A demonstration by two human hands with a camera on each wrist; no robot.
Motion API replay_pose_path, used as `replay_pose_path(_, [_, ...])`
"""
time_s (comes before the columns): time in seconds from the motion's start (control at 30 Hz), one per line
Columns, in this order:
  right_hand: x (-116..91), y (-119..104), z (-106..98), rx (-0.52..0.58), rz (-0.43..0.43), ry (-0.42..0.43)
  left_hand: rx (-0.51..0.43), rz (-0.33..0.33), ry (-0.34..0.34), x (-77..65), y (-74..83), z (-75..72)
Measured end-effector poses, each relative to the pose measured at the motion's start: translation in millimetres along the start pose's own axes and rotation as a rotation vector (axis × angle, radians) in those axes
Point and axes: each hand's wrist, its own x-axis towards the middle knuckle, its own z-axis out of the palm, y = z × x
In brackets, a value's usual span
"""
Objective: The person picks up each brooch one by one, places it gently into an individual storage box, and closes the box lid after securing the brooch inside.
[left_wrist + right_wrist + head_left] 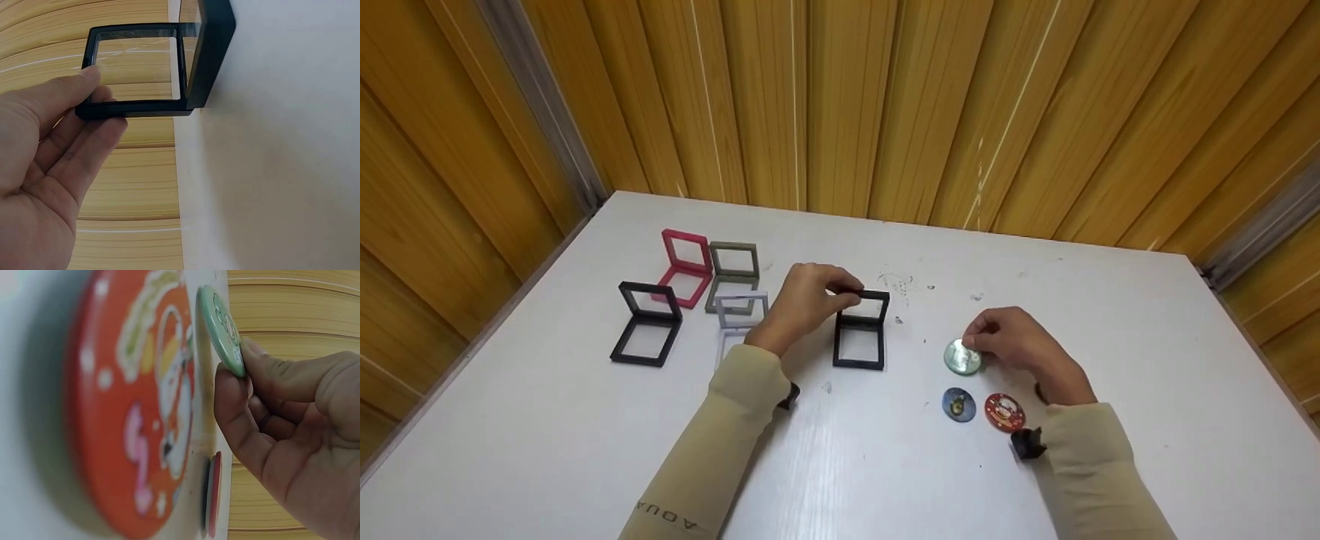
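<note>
We see a white bench (585,450) set against a wall of wooden panels (847,97). On the bench's left part stand four open frames: a black frame (646,324), a pink frame (685,267), a grey-green frame (733,275) and a pale frame (741,315). At the middle stands another open black case (861,328); our left hand (802,304) pinches the top edge of its raised lid, thumb and fingers (84,84) clamped on it. Our right hand (1012,341) pinches a green badge (962,357), tilted with its edge lifted off the bench. Just below it lie a blue badge (958,405) and a red badge (1004,412), side by side.
</note>
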Motion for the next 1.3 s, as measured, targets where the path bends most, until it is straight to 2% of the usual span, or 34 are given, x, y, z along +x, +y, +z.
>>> replay_pose_path(0.23, [-2,-7,-2,0.047,-0.018,0.064,-0.005,0.021,-0.014,-1.1,2.8,0.9])
replay_pose_path(0.43, [-2,-14,4,0.156,0.021,0.088,-0.02,0.046,-0.013,-0.4,2.2,4.6])
replay_pose_path(0.63, [0,-20,9,0.257,-0.02,0.12,-0.033,0.051,-0.008,-0.4,2.9,7.4])
replay_pose_path(0.9, [-1,-30,16,0.357,-0.038,0.131,-0.023,0.047,-0.014,-0.4,5.2,8.7])
replay_pose_path(1.3, [-1,-38,28,0.415,-0.027,0.123,-0.01,0.038,-0.017,-0.2,9.7,11.3])
